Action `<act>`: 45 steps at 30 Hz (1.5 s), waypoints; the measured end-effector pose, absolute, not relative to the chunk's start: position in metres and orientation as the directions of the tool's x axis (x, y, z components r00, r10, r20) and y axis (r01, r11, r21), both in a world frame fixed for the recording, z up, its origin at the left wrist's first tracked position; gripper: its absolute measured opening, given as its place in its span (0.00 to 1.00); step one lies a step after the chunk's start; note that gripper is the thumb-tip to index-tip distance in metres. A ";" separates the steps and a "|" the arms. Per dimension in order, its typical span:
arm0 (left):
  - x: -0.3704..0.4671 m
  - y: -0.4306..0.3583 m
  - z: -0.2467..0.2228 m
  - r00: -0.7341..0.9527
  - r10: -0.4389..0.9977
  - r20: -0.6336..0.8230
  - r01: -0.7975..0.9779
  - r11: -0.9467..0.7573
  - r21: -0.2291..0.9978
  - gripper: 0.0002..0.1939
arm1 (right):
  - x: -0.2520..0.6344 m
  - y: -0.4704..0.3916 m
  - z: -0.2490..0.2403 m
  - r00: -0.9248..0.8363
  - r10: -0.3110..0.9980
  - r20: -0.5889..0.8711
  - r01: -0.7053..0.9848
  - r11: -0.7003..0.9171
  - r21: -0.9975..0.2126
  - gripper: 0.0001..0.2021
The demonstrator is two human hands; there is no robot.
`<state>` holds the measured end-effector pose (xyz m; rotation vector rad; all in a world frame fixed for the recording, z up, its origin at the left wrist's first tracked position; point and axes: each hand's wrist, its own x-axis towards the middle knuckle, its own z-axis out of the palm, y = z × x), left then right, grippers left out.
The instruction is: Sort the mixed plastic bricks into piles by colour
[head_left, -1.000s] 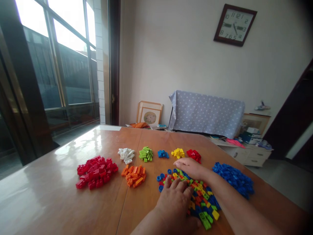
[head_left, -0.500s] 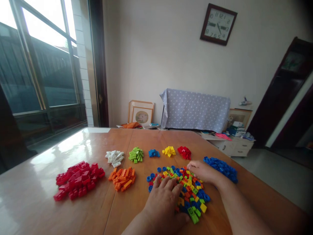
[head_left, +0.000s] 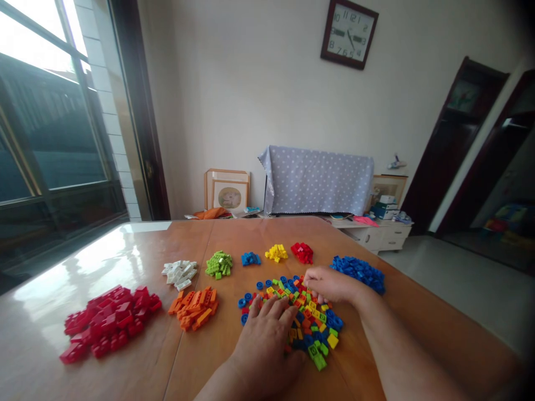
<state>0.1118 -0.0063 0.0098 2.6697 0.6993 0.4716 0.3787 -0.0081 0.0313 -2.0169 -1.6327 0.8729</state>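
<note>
My left hand (head_left: 267, 333) lies over the near left part of a mixed pile of small toy bricks (head_left: 311, 320), fingers spread. The pile holds red, orange, yellow, green and blue bricks, with round blue pieces along its edge. At the pile's far right edge, my right hand (head_left: 330, 284) has its fingers curled down among the bricks. Whatever is between those fingertips is hidden. Close beyond the right hand lies a heap of blue bricks (head_left: 360, 272).
Sorted heaps stand on the wooden table (head_left: 137, 379): dark pink bricks (head_left: 111, 320), orange bricks (head_left: 194, 307), white bricks (head_left: 179, 274), lime green bricks (head_left: 219, 264), a small blue heap (head_left: 251, 258), yellow bricks (head_left: 276, 253) and red bricks (head_left: 302, 252).
The view has turned rightward, so everything sits further left. My right hand's fingers have curled in more at the pile's edge. The left hand stays spread on the pile.
</note>
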 end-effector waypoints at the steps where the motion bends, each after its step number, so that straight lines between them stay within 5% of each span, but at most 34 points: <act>1: 0.112 -0.006 0.010 0.824 0.518 0.228 0.404 -0.821 0.404 0.35 | 0.376 -0.009 0.034 0.097 0.972 -0.214 0.719 -0.217 -0.660 0.09; 17: 0.112 -0.005 0.004 0.821 0.517 0.240 0.404 -0.825 0.396 0.36 | 0.358 -0.032 0.022 -0.006 0.996 0.087 0.797 0.058 -0.601 0.13; 27: 0.113 -0.003 0.005 0.820 0.530 0.218 0.416 -0.812 0.409 0.36 | 0.361 -0.023 0.013 0.142 0.990 0.012 0.817 -0.110 -0.565 0.12; 38: 0.112 -0.005 0.009 0.820 0.535 0.202 0.424 -0.806 0.414 0.36 | 0.383 -0.030 0.012 0.154 0.981 0.119 0.810 -0.056 -0.584 0.15; 41: 0.113 -0.005 0.010 0.819 0.541 0.191 0.434 -0.802 0.410 0.36 | 0.395 -0.042 0.018 0.183 0.982 0.050 0.764 -0.110 -0.636 0.12; 45: 0.115 -0.006 0.014 0.833 0.535 0.140 0.454 -0.806 0.381 0.37 | 0.406 -0.059 0.023 0.153 0.961 -0.232 0.707 -0.271 -0.653 0.08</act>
